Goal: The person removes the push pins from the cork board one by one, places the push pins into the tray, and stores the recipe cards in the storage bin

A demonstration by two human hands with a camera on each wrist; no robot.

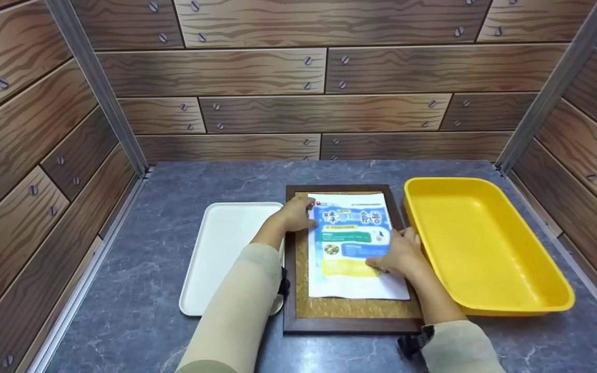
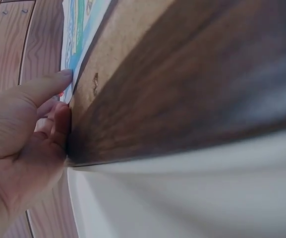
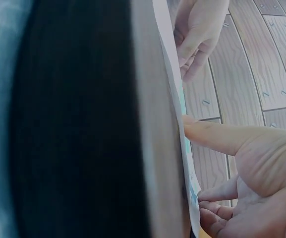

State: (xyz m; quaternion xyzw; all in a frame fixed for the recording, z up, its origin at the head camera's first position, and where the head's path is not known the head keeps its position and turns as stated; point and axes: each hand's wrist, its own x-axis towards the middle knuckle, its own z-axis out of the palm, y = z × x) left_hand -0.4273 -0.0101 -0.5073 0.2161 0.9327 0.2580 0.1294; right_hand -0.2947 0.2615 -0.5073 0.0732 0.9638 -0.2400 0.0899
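A printed paper sheet (image 1: 350,287) with blue, green and yellow blocks lies on a brown-framed cork board (image 1: 301,280). My left hand (image 1: 294,215) is at the sheet's upper left edge, its thumb and fingertips touching the paper. In the left wrist view, the left thumb (image 2: 48,87) rests at the paper's edge, the other fingers close beside it over the frame. On the sheet's right side is my right hand (image 1: 402,254), thumb laid on the printed face and fingers along the right edge. The right wrist view shows the right thumb (image 3: 212,135) against the sheet.
A white tray (image 1: 221,243) stands left of the board, partly behind the left forearm. To the right is a deep yellow tray (image 1: 485,248), its side close to the board and right hand. Wood-patterned walls (image 1: 257,114) enclose the grey marbled table (image 1: 143,269).
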